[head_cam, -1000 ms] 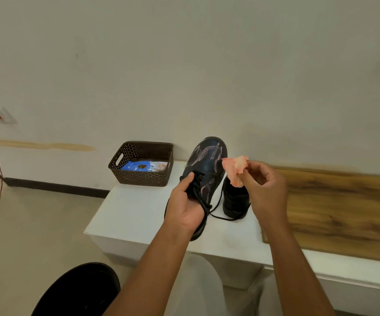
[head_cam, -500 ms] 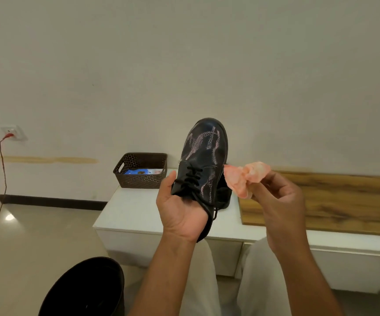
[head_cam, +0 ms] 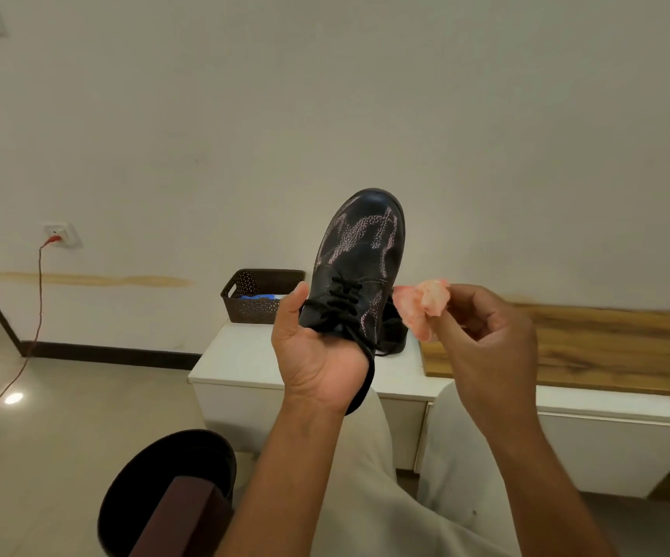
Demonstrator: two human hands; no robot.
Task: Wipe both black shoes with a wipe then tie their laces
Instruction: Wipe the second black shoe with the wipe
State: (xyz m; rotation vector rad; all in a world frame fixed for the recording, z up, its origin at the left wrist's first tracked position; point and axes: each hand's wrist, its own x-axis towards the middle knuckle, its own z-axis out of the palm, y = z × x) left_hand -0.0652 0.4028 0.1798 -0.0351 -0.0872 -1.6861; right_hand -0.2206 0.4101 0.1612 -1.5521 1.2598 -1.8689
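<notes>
My left hand (head_cam: 319, 353) grips a black lace-up shoe (head_cam: 359, 259) by its heel end, holding it up in the air with the toe pointing away; pale dotted streaks run across its toe and side. My right hand (head_cam: 486, 335) pinches a crumpled pink wipe (head_cam: 425, 305) just to the right of the shoe, not touching it. The second black shoe (head_cam: 395, 333) stands on the white bench (head_cam: 241, 355) behind the lifted one and is mostly hidden by it.
A dark perforated basket (head_cam: 255, 295) with a blue packet stands at the bench's back left. A wooden board (head_cam: 606, 347) covers the bench's right part. A black bin (head_cam: 164, 488) sits on the floor at lower left. A red cable (head_cam: 38, 299) hangs from a wall socket.
My left hand lifted the shoe off the bench and brought it up toward me. My right hand with the wipe moved back alongside it. The view pulled back from the bench.
</notes>
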